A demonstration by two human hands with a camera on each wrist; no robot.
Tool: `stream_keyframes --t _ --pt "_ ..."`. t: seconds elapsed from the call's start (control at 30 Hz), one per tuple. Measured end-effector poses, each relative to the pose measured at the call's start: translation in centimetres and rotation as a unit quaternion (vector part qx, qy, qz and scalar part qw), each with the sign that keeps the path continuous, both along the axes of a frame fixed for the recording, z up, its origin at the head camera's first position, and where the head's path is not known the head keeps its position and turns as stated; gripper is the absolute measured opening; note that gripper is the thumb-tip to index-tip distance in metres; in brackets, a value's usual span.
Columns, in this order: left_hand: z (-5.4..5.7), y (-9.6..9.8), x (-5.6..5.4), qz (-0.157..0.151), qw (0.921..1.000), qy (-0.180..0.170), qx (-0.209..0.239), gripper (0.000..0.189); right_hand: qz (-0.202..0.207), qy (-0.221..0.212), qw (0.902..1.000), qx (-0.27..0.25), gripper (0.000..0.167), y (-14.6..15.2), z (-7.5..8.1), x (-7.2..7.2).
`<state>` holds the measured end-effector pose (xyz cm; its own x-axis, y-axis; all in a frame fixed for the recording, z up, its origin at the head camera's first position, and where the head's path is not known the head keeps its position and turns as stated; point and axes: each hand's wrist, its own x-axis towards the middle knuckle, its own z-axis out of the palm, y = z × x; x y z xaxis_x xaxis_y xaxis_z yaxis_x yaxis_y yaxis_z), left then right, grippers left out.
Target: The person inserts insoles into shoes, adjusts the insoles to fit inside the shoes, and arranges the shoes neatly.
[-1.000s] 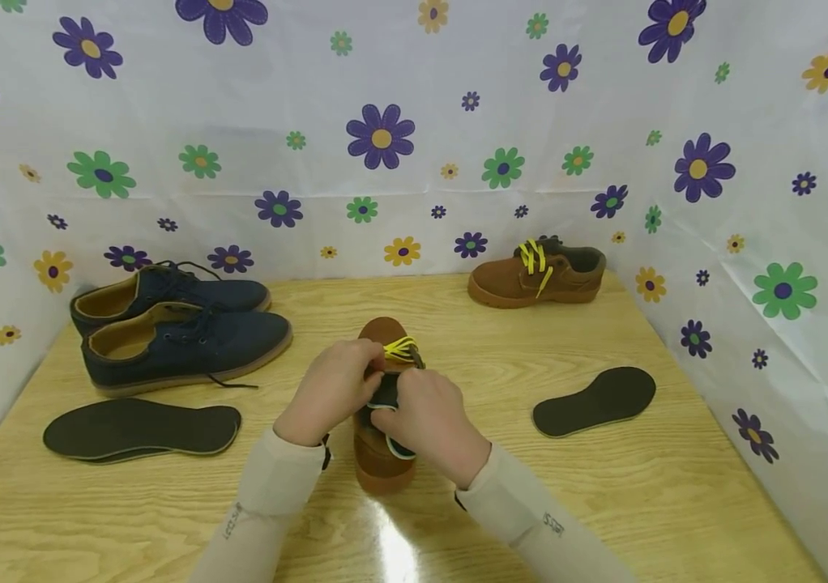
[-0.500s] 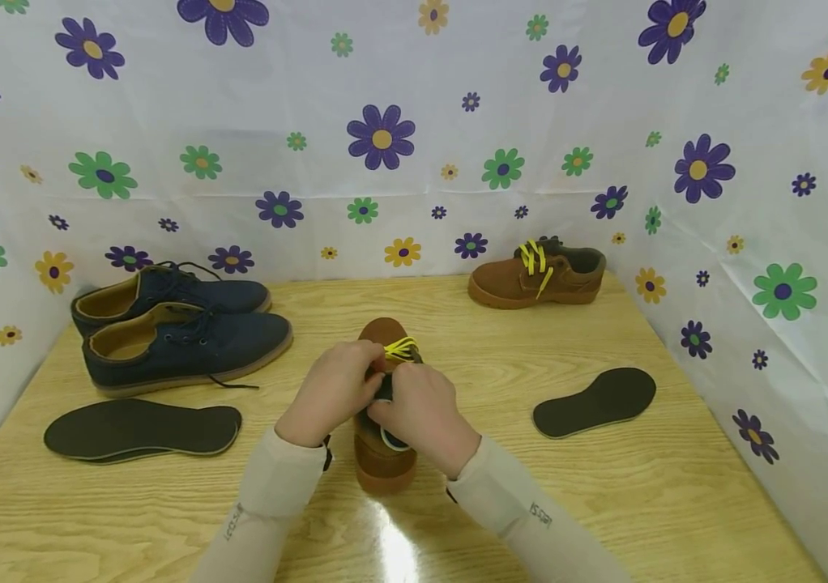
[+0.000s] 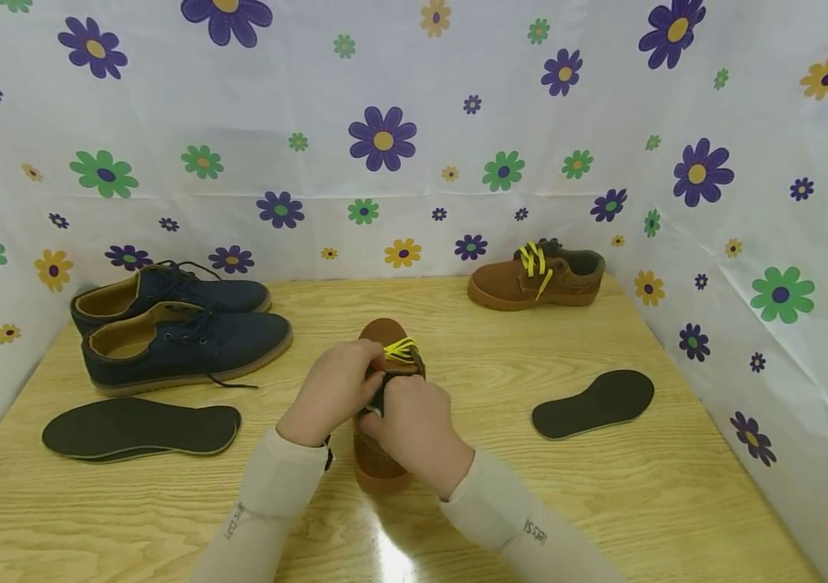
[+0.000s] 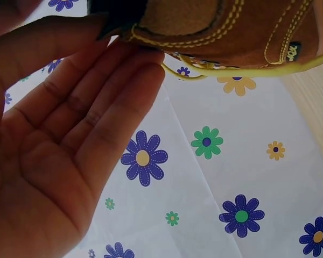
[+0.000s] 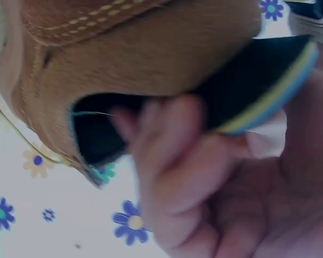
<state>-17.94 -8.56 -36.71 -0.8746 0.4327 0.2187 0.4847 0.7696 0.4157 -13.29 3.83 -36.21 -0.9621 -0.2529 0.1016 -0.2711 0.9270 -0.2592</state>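
A brown lace-up shoe (image 3: 379, 468) with yellow laces (image 3: 403, 350) stands mid-table, toe pointing away. My left hand (image 3: 337, 382) pinches the dark tongue (image 4: 121, 15) at its opening, between thumb and fingers; the left wrist view shows the palm side. Reaching into the shoe's mouth, my right hand (image 3: 417, 425) grips a black insole (image 5: 258, 86) with fingers curled at its edge. Part of that insole, edged yellow and blue, sticks out past the heel collar in the right wrist view. Its front end is hidden inside the shoe.
A matching brown shoe (image 3: 531, 279) stands at the back right. Another black insole (image 3: 595, 403) lies to the right. At left are two navy shoes (image 3: 202, 344) and a stack of dark insoles (image 3: 140, 427). A flowered cloth (image 3: 414, 178) hangs behind the table.
My right hand has moved slightly left and deeper over the shoe's mouth, and less of the insole shows above it. The left hand has stayed in place.
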Motion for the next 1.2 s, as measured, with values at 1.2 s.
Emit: stream_keyframes --t 1.2 --pt "-0.3 0.0 0.0 0.003 0.9999 0.009 0.005 0.015 0.039 -0.046 0.9959 -0.067 0.043 0.1 -0.6 -0.8"
